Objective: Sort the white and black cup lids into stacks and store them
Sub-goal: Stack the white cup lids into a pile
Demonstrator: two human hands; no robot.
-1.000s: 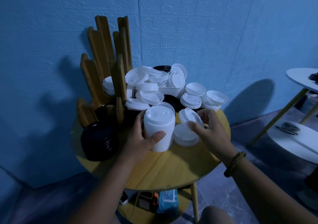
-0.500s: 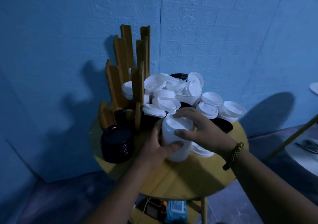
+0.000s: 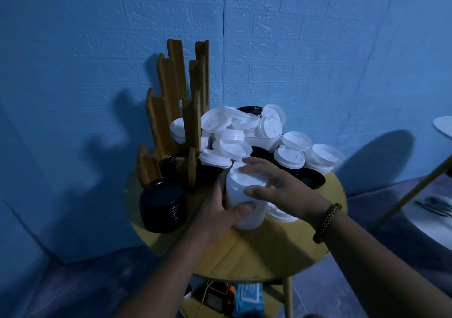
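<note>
Left hand (image 3: 215, 210) grips the white lid stack (image 3: 236, 191) (upright); right hand (image 3: 286, 193) clasps its top.

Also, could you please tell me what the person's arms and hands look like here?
Both forearms are bare, with no sleeves in view and no gloves on the left hand or right hand. The right wrist carries a braided bracelet of yellowish cord; the left wrist shows nothing worn.

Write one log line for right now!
left hand: grips white stack | right hand: holds its top | black stack: beside, on table
</note>
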